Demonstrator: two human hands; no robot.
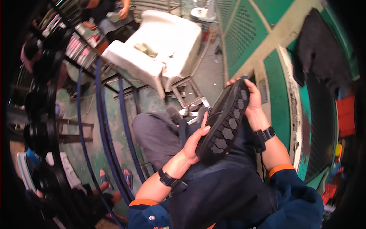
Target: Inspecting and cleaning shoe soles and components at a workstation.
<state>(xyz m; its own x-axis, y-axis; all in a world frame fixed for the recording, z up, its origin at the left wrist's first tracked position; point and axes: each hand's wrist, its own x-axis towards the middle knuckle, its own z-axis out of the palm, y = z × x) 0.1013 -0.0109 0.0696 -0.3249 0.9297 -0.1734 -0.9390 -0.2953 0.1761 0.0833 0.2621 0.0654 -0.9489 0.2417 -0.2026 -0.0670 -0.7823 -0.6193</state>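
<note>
A black shoe (228, 122) is held up over my lap, tilted so that its sole with grey hexagonal tread patches faces me. My left hand (196, 145) grips one end at the lower left, thumb against the sole's edge and index finger stretched along the side. Round the other end, at the upper right, my right hand (253, 99) is closed, with its thumb side on the sole's rim. The fingers behind the shoe are partly hidden. Each wrist wears a black strap, and the one on my right wrist carries a small black box (259, 140).
A white draped chair (164, 42) stands ahead, with small pale pieces on it. To the left runs a rack with blue rails (108, 152) and dark shoes. Green metal cabinets (244, 30) line the right, where a dark cloth (324, 45) hangs. Other people sit at far left.
</note>
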